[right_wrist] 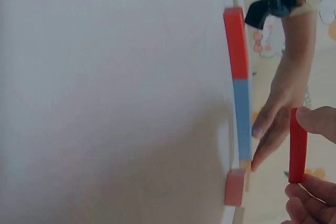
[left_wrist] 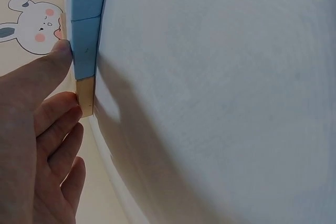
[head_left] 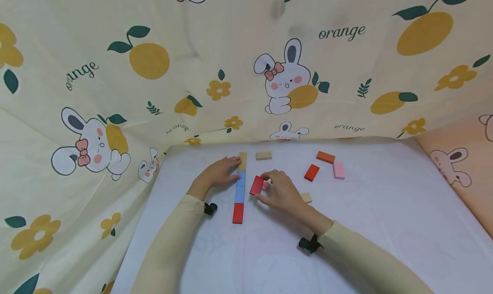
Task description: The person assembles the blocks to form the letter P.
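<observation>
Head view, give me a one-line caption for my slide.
A left hand touches a line of tan, blue and red blocks while the right hand holds another red block beside it.

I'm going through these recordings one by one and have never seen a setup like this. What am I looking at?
There is no machine, just a person's left hand and right hand. The widest picture is from a camera worn on the head; the other two are from the left-wrist camera and right-wrist camera, each facing that hand's work.

On the white surface, a row of blocks runs away from the person: red nearest, blue between, tan farthest. The left fingers touch the row's side. The right thumb and fingers hold a separate red block.

Lying loose are an orange block and other red, pink and tan blocks; one tan block is partly hidden by the right arm.
</observation>
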